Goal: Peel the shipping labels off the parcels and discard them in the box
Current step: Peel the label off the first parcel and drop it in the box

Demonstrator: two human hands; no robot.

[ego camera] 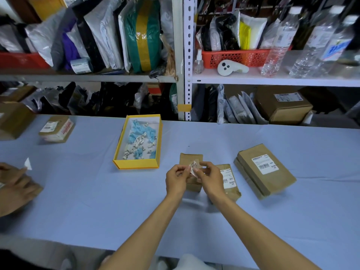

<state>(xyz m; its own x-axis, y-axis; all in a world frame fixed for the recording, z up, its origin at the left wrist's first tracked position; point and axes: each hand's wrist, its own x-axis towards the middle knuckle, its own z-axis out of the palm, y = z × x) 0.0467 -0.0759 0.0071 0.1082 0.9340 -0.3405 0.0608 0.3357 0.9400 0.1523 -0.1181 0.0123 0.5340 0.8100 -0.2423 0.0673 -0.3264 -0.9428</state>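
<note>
My left hand [177, 179] and my right hand [210, 177] meet above a small brown parcel [190, 159], both pinching a peeled white shipping label [193, 167] that is folded between the fingertips. Just right of my right hand lies a brown parcel [230, 184] with its white label showing. Further right lies a larger flat parcel [266, 170] with a barcode label on top. The yellow-walled discard box [136, 164] stands to the left, open, with crumpled white and blue scraps inside.
Another person's hands [13, 184] at the left edge hold a white label over a brown parcel. A labelled parcel [57, 129] and a bigger carton [13, 118] sit at the far left. Shelves packed with mailers, bottles and a red basket [235, 57] rise behind the table.
</note>
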